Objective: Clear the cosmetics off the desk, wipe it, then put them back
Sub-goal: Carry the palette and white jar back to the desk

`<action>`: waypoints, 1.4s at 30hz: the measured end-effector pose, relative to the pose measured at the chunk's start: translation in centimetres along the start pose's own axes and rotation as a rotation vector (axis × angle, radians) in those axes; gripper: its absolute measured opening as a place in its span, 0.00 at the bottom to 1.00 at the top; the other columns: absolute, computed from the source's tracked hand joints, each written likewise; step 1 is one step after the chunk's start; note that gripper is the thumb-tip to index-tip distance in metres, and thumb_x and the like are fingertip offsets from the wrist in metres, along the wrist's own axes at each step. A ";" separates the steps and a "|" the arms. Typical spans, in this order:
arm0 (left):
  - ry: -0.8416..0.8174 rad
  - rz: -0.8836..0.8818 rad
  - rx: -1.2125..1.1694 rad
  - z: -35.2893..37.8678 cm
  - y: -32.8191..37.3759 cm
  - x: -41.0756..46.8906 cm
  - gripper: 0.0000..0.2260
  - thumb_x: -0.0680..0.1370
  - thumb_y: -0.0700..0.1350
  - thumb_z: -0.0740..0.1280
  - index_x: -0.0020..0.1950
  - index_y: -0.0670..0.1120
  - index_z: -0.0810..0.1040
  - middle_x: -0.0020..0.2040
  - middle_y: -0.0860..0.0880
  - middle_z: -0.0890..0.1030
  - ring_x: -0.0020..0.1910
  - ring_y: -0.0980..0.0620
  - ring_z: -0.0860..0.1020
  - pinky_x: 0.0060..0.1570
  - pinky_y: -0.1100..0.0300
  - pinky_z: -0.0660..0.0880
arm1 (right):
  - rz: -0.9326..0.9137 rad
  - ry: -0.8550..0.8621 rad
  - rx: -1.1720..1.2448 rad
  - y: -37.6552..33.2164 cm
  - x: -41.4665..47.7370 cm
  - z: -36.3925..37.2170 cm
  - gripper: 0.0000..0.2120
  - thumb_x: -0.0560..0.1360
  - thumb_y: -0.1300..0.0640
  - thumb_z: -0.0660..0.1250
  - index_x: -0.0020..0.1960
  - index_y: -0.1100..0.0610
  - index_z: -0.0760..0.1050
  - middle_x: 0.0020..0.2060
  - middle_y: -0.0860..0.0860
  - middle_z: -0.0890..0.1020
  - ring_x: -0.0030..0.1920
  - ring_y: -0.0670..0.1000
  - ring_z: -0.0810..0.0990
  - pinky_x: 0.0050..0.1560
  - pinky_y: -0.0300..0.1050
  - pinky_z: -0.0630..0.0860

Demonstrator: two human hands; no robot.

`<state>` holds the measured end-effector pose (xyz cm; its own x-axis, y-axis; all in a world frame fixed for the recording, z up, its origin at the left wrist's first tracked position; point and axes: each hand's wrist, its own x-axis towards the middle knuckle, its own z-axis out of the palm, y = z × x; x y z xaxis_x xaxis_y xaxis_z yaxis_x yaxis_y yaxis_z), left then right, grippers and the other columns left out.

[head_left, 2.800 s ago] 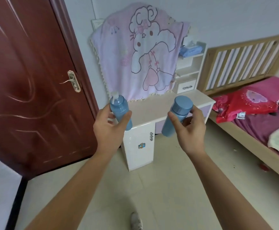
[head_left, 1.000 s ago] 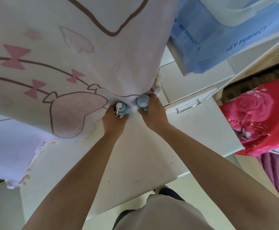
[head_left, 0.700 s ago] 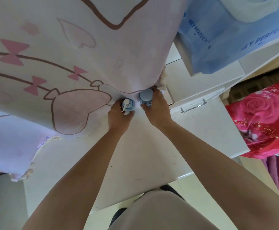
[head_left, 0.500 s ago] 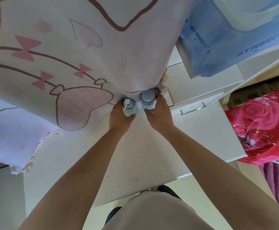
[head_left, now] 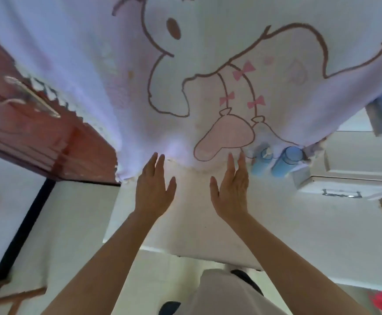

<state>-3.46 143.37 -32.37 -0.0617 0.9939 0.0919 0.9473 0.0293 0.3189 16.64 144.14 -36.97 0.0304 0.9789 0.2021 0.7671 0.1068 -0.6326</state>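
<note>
Hanging blanket (head_left: pixel 185 64) behind two blurred bottles (head_left: pixel 284 163)

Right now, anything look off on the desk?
Nothing is spilled or tipped. The pump bottle and capped bottle appear upright, side by side, at the back of the desk. Only oddity: the hem of the cloth hangs against their tops. Left hand and right hand are open, empty.

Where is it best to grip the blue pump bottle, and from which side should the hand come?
Probably grip the pump bottle round its body, coming from the front left: the capped bottle stands close at its right, and the towel hangs behind.
</note>
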 end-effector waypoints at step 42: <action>0.245 -1.550 0.280 -39.0 -79.9 -65.2 0.28 0.81 0.60 0.52 0.78 0.50 0.55 0.80 0.47 0.51 0.78 0.47 0.52 0.76 0.44 0.53 | -1.305 -0.967 0.097 -92.5 -49.3 58.2 0.26 0.81 0.47 0.59 0.76 0.52 0.59 0.76 0.54 0.61 0.76 0.53 0.59 0.71 0.49 0.65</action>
<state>-87.42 72.02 -27.07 -0.9985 -0.0540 0.0094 -0.0532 0.9961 0.0708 -93.13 96.16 -31.94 -0.9924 -0.0465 0.1142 -0.0949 0.8791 -0.4671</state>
